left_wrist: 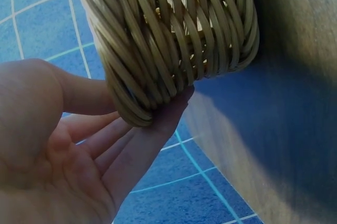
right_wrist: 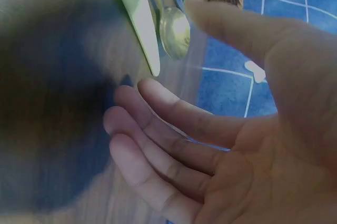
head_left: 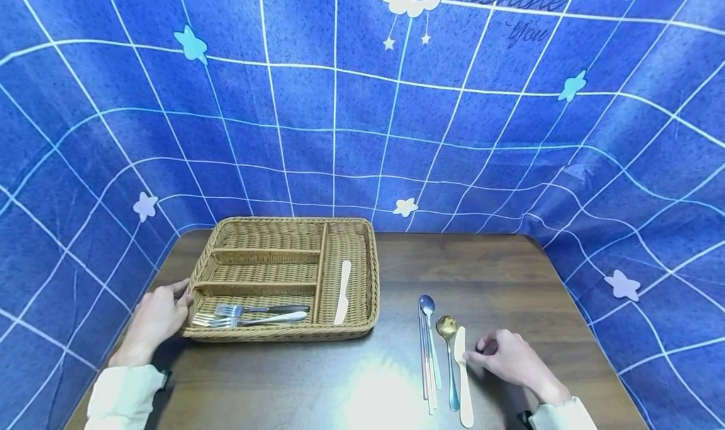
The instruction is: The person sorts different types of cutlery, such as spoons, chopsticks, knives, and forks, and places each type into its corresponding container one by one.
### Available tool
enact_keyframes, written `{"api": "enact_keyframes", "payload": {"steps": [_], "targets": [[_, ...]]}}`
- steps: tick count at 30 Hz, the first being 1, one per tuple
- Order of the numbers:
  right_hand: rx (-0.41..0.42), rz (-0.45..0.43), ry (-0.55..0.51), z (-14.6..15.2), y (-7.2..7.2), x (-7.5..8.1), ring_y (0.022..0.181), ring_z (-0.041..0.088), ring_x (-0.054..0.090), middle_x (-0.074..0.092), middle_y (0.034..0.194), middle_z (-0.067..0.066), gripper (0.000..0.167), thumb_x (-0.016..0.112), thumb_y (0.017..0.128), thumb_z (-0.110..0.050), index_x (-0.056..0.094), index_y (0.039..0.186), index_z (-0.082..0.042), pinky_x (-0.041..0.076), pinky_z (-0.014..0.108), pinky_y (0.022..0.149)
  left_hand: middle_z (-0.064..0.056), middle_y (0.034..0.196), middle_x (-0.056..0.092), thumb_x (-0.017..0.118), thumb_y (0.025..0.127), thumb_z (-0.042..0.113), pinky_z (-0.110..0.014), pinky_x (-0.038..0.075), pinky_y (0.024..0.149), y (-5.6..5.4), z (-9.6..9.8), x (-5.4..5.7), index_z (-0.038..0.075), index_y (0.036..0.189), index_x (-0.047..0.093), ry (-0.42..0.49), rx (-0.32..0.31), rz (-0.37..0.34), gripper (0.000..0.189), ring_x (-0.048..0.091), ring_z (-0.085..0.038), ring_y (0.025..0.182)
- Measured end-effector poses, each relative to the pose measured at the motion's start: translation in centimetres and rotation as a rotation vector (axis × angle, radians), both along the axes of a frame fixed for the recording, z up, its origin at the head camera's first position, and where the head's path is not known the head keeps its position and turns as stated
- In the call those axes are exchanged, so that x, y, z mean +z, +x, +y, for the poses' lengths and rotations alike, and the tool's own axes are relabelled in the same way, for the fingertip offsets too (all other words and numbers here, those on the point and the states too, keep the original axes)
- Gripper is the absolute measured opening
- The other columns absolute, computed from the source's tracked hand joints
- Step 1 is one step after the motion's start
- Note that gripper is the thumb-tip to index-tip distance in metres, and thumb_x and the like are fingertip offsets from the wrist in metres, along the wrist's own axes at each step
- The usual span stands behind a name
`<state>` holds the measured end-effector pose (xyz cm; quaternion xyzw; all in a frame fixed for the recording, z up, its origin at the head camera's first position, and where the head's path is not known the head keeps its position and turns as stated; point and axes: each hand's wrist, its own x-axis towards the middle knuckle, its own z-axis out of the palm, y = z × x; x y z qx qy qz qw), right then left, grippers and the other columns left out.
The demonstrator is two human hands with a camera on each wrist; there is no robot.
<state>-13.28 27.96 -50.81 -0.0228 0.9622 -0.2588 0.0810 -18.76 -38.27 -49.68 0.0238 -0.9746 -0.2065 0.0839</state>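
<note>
My left hand (head_left: 158,315) grips the left edge of a wicker cutlery basket (head_left: 277,335); in the left wrist view the thumb and fingers lie on either side of its woven rim (left_wrist: 131,76). My right hand (head_left: 508,357) holds nothing and hovers just right of a cream-coloured table knife (head_left: 463,379). In the right wrist view its fingers are relaxed, with the fingertips near the tip of that knife (right_wrist: 142,18). Left of the knife lies a spoon with a gold bowl (head_left: 447,327), then a spoon with a bluish bowl (head_left: 427,304) and slim chopsticks (head_left: 423,367).
Two forks (head_left: 277,317) lie in the basket's front left compartment. Another cream table knife (head_left: 342,291) lies in the long right compartment. A brown wooden table (head_left: 464,260) carries everything. Blue gridded cloth (head_left: 362,102) hangs behind and at both sides.
</note>
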Motion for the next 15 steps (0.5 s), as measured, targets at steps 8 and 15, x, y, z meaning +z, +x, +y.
{"api": "enact_keyframes", "payload": {"steps": [8, 15], "targets": [[-0.007, 0.046, 0.046, -1.5, 1.6, -1.6, 0.063, 0.011, 0.055, 0.059, 0.064, -0.013, 0.032, 0.094, 0.079, -0.036, 0.066, 0.076, -0.021, 0.048, 0.038, 0.06, -0.043, 0.128, 0.06, 0.059, 0.104, 0.011, -0.074, 0.05, 0.081, 0.2, 0.0, 0.1, -0.012, 0.141, 0.06, 0.005, -0.005, -0.006, 0.044, 0.061, -0.068, 0.111], [-0.028, 0.066, 0.105, -2.0, 1.2, -1.8, 0.062, 0.017, 0.054, 0.059, 0.064, -0.008, 0.02, 0.085, 0.079, -0.016, 0.068, 0.072, -0.021, 0.047, 0.043, 0.058, -0.043, 0.132, 0.058, 0.059, 0.105, 0.011, -0.075, 0.049, 0.086, 0.2, 0.0, 0.0, -0.014, 0.142, 0.057, 0.005, -0.013, -0.011, 0.045, 0.058, -0.069, 0.114]]}}
